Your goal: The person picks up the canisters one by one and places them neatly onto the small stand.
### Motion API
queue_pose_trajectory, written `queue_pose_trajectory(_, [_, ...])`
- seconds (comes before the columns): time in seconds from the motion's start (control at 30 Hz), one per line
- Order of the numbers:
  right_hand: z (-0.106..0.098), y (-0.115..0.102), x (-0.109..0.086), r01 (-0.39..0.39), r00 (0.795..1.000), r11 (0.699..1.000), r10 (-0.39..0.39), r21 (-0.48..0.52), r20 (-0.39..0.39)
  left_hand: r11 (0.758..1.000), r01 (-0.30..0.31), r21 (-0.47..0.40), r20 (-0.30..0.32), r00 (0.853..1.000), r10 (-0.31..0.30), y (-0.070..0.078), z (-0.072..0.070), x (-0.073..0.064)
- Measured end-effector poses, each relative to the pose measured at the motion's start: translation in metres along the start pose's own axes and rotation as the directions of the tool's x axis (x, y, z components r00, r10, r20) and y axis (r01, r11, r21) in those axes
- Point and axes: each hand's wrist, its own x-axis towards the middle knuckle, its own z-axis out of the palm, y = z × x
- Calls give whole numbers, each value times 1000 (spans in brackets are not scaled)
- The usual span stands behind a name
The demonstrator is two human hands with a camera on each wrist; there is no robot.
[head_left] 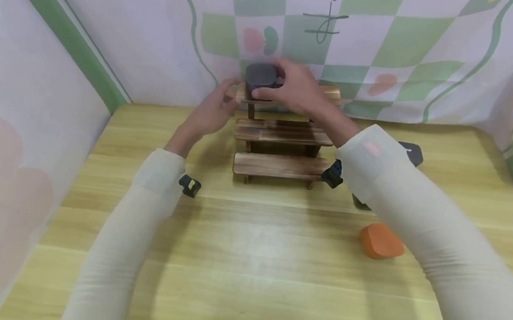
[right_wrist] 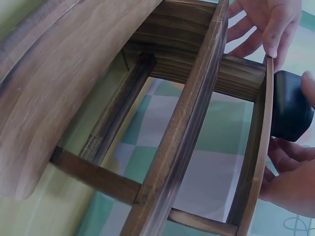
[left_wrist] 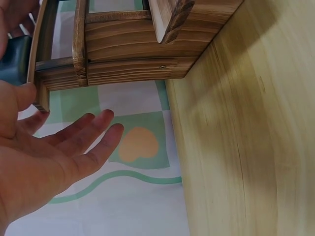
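Note:
A wooden stand (head_left: 280, 167) with three stepped shelves stands against the back curtain. On the left part of its top shelf (head_left: 331, 94) is a small dark container (head_left: 262, 73) with a rounded-square outline. My right hand (head_left: 296, 85) grips the container from the right, thumb in front and fingers behind. At the left end of the top shelf is my left hand (head_left: 215, 109), its thumb touching the shelf edge. In the left wrist view, the left fingers (left_wrist: 101, 142) spread loosely below that end and curl round nothing.
An orange block-like piece (head_left: 381, 241) lies on the wooden table (head_left: 248, 270), right of the stand. Two dark items, one a grey piece (head_left: 413, 153), are partly hidden by my right sleeve. A checked green-and-white curtain (head_left: 411, 36) hangs close behind the stand.

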Motion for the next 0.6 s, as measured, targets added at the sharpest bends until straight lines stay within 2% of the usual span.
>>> queue_pose_trajectory(0.27, [-8, 6, -13, -89, 996, 996, 89, -28, 5, 1000, -12, -24, 0, 1000, 12, -5, 7, 1])
queue_pose_trajectory(0.6, [-12, 5, -21, -69, 997, 997, 69, 29, -23, 1000, -6, -9, -7, 1000, 6, -5, 0, -1])
